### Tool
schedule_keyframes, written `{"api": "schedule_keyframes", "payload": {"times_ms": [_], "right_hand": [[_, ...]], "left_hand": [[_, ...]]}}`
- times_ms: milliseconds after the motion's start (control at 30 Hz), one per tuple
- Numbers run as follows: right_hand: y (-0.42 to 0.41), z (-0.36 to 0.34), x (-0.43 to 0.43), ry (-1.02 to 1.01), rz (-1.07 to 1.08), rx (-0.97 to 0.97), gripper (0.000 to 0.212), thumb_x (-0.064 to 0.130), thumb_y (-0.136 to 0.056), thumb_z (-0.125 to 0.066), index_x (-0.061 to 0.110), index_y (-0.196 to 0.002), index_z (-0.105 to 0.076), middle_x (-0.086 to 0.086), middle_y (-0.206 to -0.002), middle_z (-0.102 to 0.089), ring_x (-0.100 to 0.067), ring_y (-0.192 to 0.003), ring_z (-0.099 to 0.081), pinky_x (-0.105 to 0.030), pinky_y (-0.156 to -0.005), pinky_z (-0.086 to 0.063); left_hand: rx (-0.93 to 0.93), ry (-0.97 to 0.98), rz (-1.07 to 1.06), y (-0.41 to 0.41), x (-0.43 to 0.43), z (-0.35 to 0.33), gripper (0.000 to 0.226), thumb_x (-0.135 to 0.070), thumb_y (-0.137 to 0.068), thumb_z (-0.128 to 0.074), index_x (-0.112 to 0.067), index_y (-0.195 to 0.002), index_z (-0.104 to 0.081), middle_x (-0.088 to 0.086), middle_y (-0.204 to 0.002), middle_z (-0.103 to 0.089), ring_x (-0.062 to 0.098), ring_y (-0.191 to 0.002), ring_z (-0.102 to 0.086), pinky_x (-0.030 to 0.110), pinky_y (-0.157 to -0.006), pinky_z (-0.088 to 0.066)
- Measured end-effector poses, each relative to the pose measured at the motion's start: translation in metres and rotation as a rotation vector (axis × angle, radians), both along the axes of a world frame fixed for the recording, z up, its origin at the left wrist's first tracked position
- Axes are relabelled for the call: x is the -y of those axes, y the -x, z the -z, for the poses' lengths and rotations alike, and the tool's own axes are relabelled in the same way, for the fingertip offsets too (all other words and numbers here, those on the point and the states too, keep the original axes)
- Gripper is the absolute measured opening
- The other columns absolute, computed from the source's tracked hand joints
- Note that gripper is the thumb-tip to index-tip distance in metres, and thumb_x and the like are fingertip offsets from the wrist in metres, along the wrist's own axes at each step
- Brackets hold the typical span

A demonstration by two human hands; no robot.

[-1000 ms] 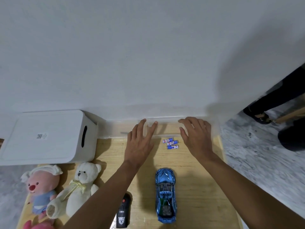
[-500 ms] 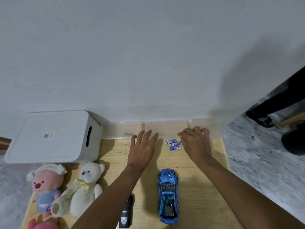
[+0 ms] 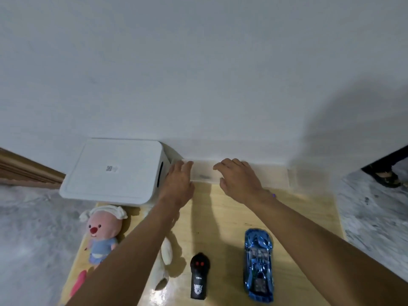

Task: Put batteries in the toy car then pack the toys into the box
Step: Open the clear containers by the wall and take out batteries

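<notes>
We see the blue toy car on the tabletop, nearer to us than both hands. Our left hand and right hand reach forward beside the white box, fingers spread, holding nothing.

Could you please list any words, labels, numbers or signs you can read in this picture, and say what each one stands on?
No text can be read for certain.
White box: a small grey code-like mark on its lid, too blurred to read.
Black remote control: a small white line of print and a white emblem below it, both too small to read.
Blue toy car: no lettering visible.
</notes>
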State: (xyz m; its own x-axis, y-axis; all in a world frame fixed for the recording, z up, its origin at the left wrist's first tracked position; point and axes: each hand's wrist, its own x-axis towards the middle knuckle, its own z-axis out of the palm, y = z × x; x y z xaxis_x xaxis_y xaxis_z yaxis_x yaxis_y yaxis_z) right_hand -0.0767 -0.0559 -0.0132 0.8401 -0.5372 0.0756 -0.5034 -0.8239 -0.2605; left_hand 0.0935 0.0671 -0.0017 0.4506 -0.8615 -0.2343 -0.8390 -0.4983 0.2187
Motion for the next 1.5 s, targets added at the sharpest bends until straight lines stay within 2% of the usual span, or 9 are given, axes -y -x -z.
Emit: {"api": "schedule_keyframes", "payload": {"times_ms": [167,333,500,633,933,1133,1233,1367,1500], "right_hand": [[-0.028,0.017,-0.016,0.002,-0.021,-0.187,0.05,0.011,-0.081,-0.065,0.019,-0.13,-0.058,-0.003,-0.126,-0.058,-0.03,-0.112,-0.055,-0.041,-0.094,-0.043],[-0.033,0.023,-0.021,0.132,0.06,-0.244,0.044,0.016,-0.072,-0.077,0.019,-0.114,-0.063,-0.002,-0.111,-0.065,-0.029,-0.099,-0.062,-0.045,-0.094,-0.041],[-0.036,0.022,-0.025,0.195,0.097,-0.303,0.045,0.022,-0.069,-0.081,0.017,-0.11,-0.063,-0.005,-0.106,-0.067,-0.033,-0.094,-0.065,-0.052,-0.103,-0.037],[-0.046,0.021,-0.028,0.28,0.096,-0.339,0.033,0.011,-0.064,-0.077,0.013,-0.094,-0.065,-0.009,-0.083,-0.066,-0.034,-0.069,-0.065,-0.05,-0.097,-0.045],[-0.052,0.017,-0.027,0.242,-0.004,-0.405,0.025,0.007,-0.051,-0.077,0.01,-0.072,-0.065,-0.01,-0.064,-0.061,-0.027,-0.047,-0.058,-0.035,-0.072,-0.054],[-0.051,0.009,-0.024,0.076,0.074,-0.365,0.016,0.01,-0.062,-0.073,0.009,-0.077,-0.067,-0.008,-0.07,-0.067,-0.031,-0.059,-0.066,-0.041,-0.091,-0.052],[-0.051,0.003,-0.018,0.032,0.083,-0.34,0.018,0.016,-0.079,-0.065,0.011,-0.096,-0.069,-0.004,-0.091,-0.071,-0.028,-0.084,-0.069,-0.039,-0.113,-0.032],[-0.045,-0.003,-0.009,-0.032,0.109,-0.303,0.033,0.031,-0.089,-0.062,0.02,-0.119,-0.069,0.001,-0.12,-0.066,-0.02,-0.108,-0.065,-0.038,-0.122,-0.009],[-0.037,-0.015,-0.002,-0.109,0.174,-0.118,0.037,0.037,-0.088,-0.068,0.023,-0.123,-0.068,0.002,-0.12,-0.064,-0.018,-0.114,-0.061,-0.038,-0.12,-0.022]], "left_hand": [[0.063,-0.079,0.079,-0.01,-0.004,0.013,0.061,-0.003,-0.093,-0.053,-0.015,-0.148,-0.031,0.017,-0.148,-0.032,0.032,-0.134,-0.042,0.038,-0.105,-0.045],[0.13,0.006,0.108,-0.011,-0.005,0.021,0.056,0.0,-0.097,-0.047,-0.013,-0.151,-0.034,0.019,-0.144,-0.043,0.033,-0.132,-0.045,0.039,-0.113,-0.039],[0.316,-0.015,0.287,-0.017,-0.004,0.017,0.052,-0.017,-0.081,-0.077,-0.023,-0.13,-0.062,0.002,-0.118,-0.066,0.019,-0.106,-0.064,0.027,-0.099,-0.051],[0.344,-0.051,0.28,-0.016,0.001,0.016,0.052,-0.004,-0.096,-0.052,-0.012,-0.146,-0.036,0.015,-0.139,-0.049,0.031,-0.124,-0.053,0.036,-0.109,-0.041],[0.375,-0.122,0.327,-0.014,0.004,0.016,0.065,-0.002,-0.093,-0.061,-0.007,-0.148,-0.026,0.02,-0.142,-0.042,0.038,-0.13,-0.048,0.036,-0.103,-0.047],[0.278,-0.061,0.251,-0.016,0.001,0.021,0.055,-0.007,-0.082,-0.073,-0.011,-0.131,-0.048,0.016,-0.125,-0.054,0.032,-0.113,-0.056,0.036,-0.1,-0.046],[0.135,0.03,0.156,-0.015,-0.002,0.03,0.049,-0.029,-0.09,-0.071,-0.011,-0.132,-0.053,0.016,-0.13,-0.055,0.034,-0.12,-0.053,0.04,-0.107,-0.044],[0.143,0.109,0.088,-0.012,-0.005,0.038,0.045,-0.03,-0.093,-0.071,-0.012,-0.131,-0.055,0.017,-0.134,-0.054,0.035,-0.124,-0.053,0.043,-0.105,-0.048],[0.15,0.142,0.05,-0.01,-0.005,0.039,0.058,-0.027,-0.086,-0.076,-0.013,-0.136,-0.05,0.018,-0.136,-0.05,0.038,-0.126,-0.049,0.045,-0.105,-0.049]]}}
